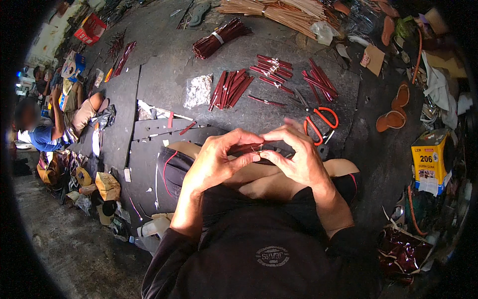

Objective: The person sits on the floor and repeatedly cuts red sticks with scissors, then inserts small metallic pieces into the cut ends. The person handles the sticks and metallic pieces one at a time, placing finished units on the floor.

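Observation:
Above my lap, my left hand (221, 158) and my right hand (295, 155) meet with fingers curled and thumb tips nearly touching. Between them they pinch a dark red strap (245, 148), with a small shiny metal piece near its middle that is too small to make out fully. Just beyond my right hand lie scissors (327, 118) with orange-red handles. Farther out, several matching straps form loose piles: one pile (230, 89) without visible buckles, one (272, 70) with shiny metal buckles, and another (320, 82) at the right. A single strap (267, 101) lies nearer.
A tied bundle of dark red strips (219, 38) and a clear bag of shiny small parts (198, 91) lie ahead. Brown sandal-shaped pieces (391, 121) and a yellow can (429, 162) are to the right. Another person (47, 130) sits at the far left.

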Demonstrator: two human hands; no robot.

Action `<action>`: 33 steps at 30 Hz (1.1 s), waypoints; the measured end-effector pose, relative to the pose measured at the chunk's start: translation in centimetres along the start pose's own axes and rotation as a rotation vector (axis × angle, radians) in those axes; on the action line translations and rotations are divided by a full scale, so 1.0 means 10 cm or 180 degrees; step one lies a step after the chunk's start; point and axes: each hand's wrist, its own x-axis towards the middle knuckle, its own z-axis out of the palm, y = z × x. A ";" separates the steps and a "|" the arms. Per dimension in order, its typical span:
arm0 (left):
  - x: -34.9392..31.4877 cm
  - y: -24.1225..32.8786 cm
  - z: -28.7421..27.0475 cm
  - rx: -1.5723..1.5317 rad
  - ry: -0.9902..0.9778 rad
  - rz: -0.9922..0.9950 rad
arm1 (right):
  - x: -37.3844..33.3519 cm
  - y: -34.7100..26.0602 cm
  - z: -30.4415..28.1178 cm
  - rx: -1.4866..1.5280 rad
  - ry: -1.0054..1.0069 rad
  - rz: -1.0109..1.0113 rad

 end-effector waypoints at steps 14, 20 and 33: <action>0.05 0.14 -0.10 0.0605 -0.0086 0.0278 | -0.01 -0.10 0.06 0.1172 0.0397 0.0463; 0.04 0.18 -0.05 0.0402 0.0045 0.0246 | -0.04 -0.01 0.08 0.0798 0.0540 -0.0037; 0.00 0.15 -0.01 0.0232 0.0210 0.0266 | -0.03 -0.08 0.00 0.0822 0.0321 -0.0110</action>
